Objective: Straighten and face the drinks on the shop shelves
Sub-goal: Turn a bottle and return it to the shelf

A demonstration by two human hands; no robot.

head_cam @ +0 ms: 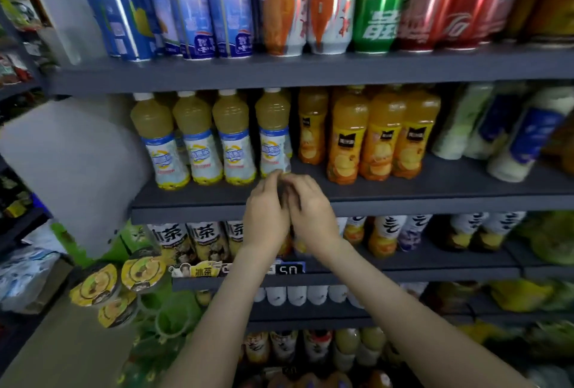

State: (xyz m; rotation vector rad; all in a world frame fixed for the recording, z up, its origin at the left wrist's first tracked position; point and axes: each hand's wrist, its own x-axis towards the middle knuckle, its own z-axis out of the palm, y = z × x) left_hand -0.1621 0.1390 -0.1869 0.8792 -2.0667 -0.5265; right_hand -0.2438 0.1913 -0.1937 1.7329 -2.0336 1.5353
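Note:
Four pale yellow drink bottles with white caps and blue-white labels stand in a row on the middle shelf. Directly right of them stand several orange juice bottles. My left hand and my right hand are pressed together in front of this shelf's edge, fingers curled, with nothing visible in them. The left fingertips reach the foot of the rightmost pale yellow bottle. A bare gap of shelf lies between that bottle and the front orange bottles.
Tall cans fill the top shelf: blue ones, orange-silver, green and red. Iced-tea bottles stand on the shelf below, beside a price tag. Instant noodle cups are stacked lower left, and a large white container stands at the left.

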